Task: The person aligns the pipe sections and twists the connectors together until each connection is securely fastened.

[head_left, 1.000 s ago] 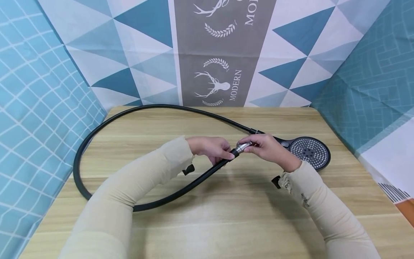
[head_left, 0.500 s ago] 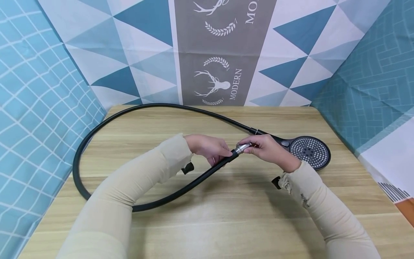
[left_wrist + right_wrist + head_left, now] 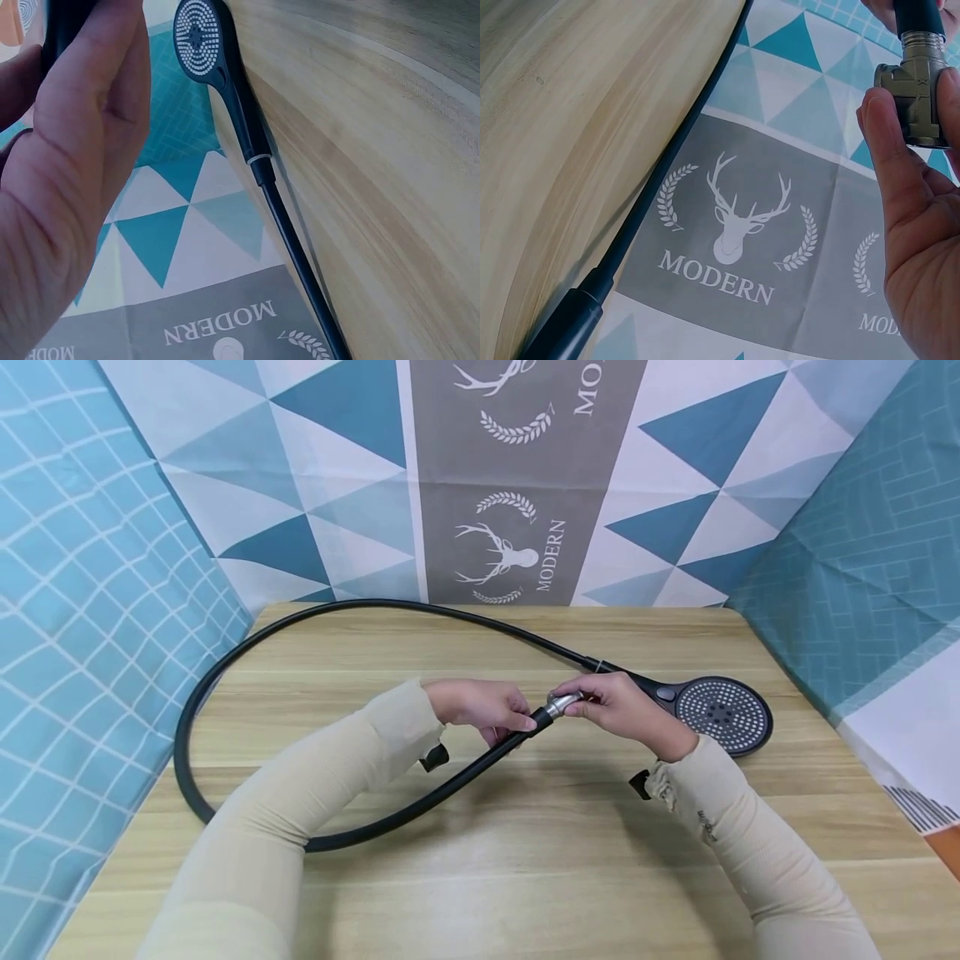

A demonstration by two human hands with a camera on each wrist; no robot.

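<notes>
Above the middle of the table, my left hand (image 3: 487, 706) pinches the black end sleeve (image 3: 542, 720) of a shower hose (image 3: 420, 807) between thumb and fingers. My right hand (image 3: 618, 706) grips a silver metal valve fitting (image 3: 922, 101), which meets the hose end; threads show at the joint in the right wrist view. Whether the two are fully screwed together I cannot tell. From the sleeve the hose loops left and around the back to a black handheld shower head (image 3: 720, 714), lying face up on the right. In the left wrist view, the held hose end is mostly hidden behind the left hand.
The wooden table (image 3: 480, 893) carries the hose loop along its back and left sides. A patterned cloth wall (image 3: 345, 468) rises behind it, with blue tiled sheets (image 3: 82, 585) at the left and right. Small black pieces (image 3: 435, 757) sit by both cuffs.
The left thumb and fingers shift slightly on the hose's sleeve. The right hand keeps its hold on the valve fitting, and the shower head stays where it was.
</notes>
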